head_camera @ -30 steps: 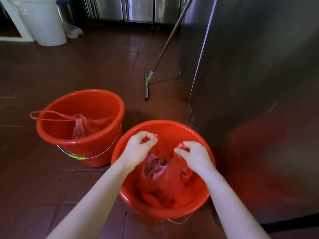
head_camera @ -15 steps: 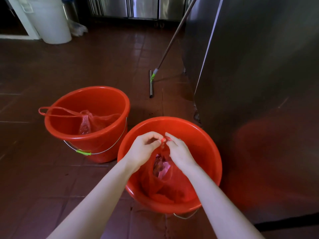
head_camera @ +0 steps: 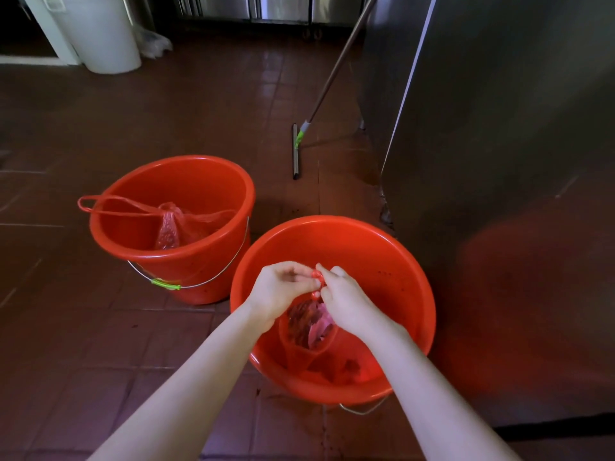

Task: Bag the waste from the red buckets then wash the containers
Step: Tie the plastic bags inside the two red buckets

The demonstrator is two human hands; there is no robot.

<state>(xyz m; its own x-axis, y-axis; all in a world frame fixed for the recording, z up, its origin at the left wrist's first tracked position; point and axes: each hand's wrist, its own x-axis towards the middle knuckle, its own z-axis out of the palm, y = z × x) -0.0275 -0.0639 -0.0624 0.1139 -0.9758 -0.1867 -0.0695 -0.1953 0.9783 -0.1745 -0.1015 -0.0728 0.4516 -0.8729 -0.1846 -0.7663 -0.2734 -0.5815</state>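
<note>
Closer together than before, the left hand [head_camera: 283,291] and the right hand [head_camera: 346,302] are pinching the top of the thin red plastic bag [head_camera: 309,331], which is sitting inside the big round red plastic bucket [head_camera: 399,251] at 6 o'clock. It is looking soft, light and slippery, so holding the bunched top seems best.

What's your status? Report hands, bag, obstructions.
Left hand and right hand both pinch handles of red bag in near bucket. Waste inside. Second bag sits in far bucket. Nothing blocking.
</note>
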